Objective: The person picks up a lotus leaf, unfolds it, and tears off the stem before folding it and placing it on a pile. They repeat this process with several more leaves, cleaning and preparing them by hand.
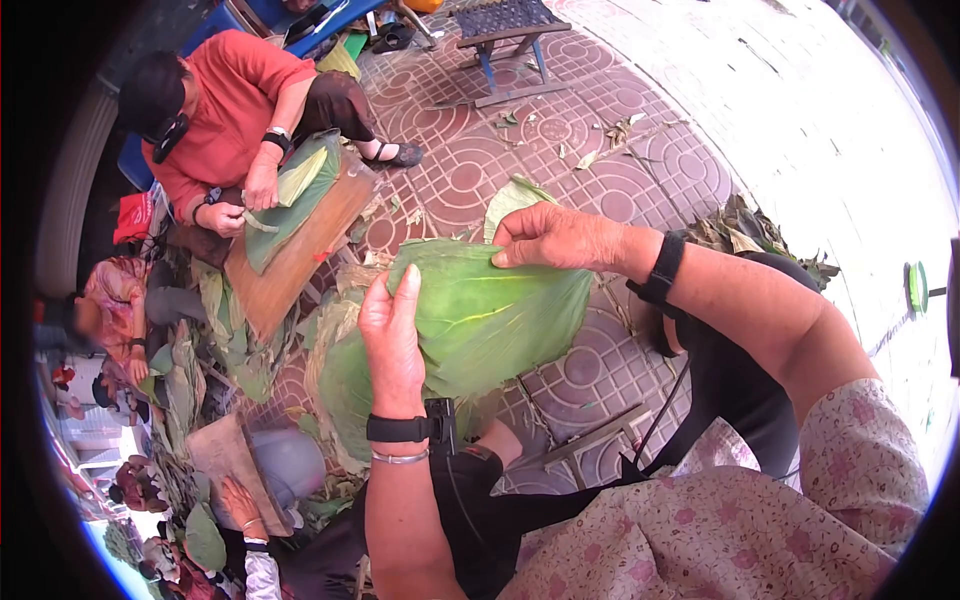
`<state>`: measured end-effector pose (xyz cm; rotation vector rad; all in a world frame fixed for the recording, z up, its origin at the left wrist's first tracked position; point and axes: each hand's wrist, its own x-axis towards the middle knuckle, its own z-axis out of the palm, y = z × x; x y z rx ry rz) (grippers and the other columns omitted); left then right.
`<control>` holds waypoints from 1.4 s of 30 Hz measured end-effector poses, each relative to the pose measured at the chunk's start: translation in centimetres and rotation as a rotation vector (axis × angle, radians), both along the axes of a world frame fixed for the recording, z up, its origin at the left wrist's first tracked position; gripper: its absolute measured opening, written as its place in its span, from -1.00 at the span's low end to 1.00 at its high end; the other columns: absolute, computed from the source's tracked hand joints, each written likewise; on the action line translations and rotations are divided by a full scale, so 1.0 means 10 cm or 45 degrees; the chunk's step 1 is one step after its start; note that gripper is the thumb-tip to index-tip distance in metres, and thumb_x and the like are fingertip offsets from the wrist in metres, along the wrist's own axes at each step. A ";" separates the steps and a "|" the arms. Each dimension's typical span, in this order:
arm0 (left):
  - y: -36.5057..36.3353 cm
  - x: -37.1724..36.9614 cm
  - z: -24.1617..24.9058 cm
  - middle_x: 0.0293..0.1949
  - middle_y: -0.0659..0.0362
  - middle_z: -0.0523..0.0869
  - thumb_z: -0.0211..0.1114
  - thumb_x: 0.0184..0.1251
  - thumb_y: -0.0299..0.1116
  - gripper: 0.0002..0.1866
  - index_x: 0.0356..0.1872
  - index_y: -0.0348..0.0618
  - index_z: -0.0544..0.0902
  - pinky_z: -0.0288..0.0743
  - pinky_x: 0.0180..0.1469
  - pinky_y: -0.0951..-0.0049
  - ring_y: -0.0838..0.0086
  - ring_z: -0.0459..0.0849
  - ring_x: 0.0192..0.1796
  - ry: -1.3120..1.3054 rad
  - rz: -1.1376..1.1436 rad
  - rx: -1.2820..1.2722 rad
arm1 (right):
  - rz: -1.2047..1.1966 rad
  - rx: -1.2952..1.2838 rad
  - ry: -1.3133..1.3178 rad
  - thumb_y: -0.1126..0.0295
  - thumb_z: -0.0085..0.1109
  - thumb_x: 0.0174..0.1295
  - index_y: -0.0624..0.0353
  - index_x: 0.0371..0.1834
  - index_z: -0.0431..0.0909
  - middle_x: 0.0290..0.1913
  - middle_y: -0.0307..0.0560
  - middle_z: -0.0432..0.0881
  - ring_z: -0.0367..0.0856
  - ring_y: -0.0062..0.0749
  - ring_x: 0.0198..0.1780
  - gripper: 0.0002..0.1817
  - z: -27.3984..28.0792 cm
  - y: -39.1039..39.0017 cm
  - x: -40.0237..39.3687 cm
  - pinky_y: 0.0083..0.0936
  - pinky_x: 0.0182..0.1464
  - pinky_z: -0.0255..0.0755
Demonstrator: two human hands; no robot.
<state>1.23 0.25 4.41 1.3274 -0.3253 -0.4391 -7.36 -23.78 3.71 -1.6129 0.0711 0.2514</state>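
Observation:
A large, broad green leaf (500, 325) with pale yellow veins is spread between my two hands. My left hand (392, 345) pinches its left edge, thumb pointing up. At its upper edge, my right hand (560, 238) grips the leaf between thumb and fingers. A paler piece of leaf (512, 198) sticks up behind my right hand. More big green leaves (345, 390) lie below and left of my left hand, partly hidden by it. Both wrists wear black straps.
Across from me, a person in a red top (235, 95) handles leaves over a wooden board (305, 265). Another person's hand (240, 505) rests by a second board (232, 465). A low stool (512, 40) stands ahead; dry leaves (750, 232) are heaped at right on patterned paving (590, 150).

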 end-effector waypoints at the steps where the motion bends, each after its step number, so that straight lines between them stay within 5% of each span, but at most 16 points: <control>1: -0.02 -0.03 0.06 -0.07 0.24 0.76 0.28 0.52 -0.34 -0.78 0.05 -0.21 0.66 0.55 0.07 0.53 0.62 0.69 -0.08 -0.011 -0.046 0.003 | -0.001 -0.004 0.012 0.20 0.29 0.39 0.11 -0.12 0.71 -0.30 -0.33 0.71 0.60 -0.66 -0.23 -0.77 0.01 0.00 -0.01 -0.54 -0.10 0.49; 15: -0.06 -0.07 0.03 -0.17 0.32 0.72 0.33 0.49 -0.35 -0.76 0.05 -0.26 0.66 0.54 -0.10 0.61 0.72 0.63 -0.19 0.115 0.042 0.128 | 0.086 0.207 -0.007 0.28 0.30 0.41 0.17 0.00 0.66 -0.20 -0.38 0.68 0.55 -0.69 -0.12 -0.77 -0.01 0.08 0.03 -0.58 0.03 0.44; 27: -0.11 -0.22 -0.06 -0.32 0.37 0.63 0.26 0.53 -0.39 -0.81 -0.08 -0.34 0.68 0.43 -0.25 0.66 0.77 0.50 -0.28 -0.157 -0.285 0.361 | 0.003 -0.047 -0.209 0.28 0.32 0.39 0.19 -0.08 0.68 -0.36 -0.36 0.67 0.56 -0.70 -0.32 -0.78 0.03 0.19 0.08 -0.62 -0.24 0.51; 36: -0.10 -0.23 -0.06 -0.30 0.34 0.65 0.25 0.54 -0.38 -0.78 -0.05 -0.38 0.67 0.45 -0.19 0.61 0.75 0.52 -0.25 -0.189 -0.290 0.352 | -0.075 0.308 0.061 0.27 0.29 0.42 0.22 -0.09 0.68 -0.28 -0.30 0.69 0.60 -0.66 -0.28 -0.78 -0.06 0.17 0.09 -0.58 -0.21 0.54; 39: -0.11 -0.22 -0.07 -0.26 0.31 0.68 0.25 0.53 -0.39 -0.77 -0.03 -0.39 0.67 0.48 -0.16 0.61 0.74 0.55 -0.22 -0.148 -0.293 0.335 | 0.005 0.108 -0.218 0.28 0.29 0.41 0.22 -0.06 0.68 -0.28 -0.31 0.71 0.61 -0.67 -0.24 -0.77 -0.04 0.25 0.03 -0.56 -0.16 0.53; 42: -0.13 -0.24 0.02 -0.21 0.28 0.72 0.29 0.48 -0.45 -0.80 -0.02 -0.39 0.68 0.51 -0.12 0.61 0.73 0.60 -0.19 -0.047 -0.336 0.304 | 0.059 -0.052 -0.147 0.29 0.30 0.40 0.22 -0.03 0.68 -0.27 -0.33 0.72 0.61 -0.69 -0.21 -0.76 -0.01 0.23 0.02 -0.56 -0.10 0.52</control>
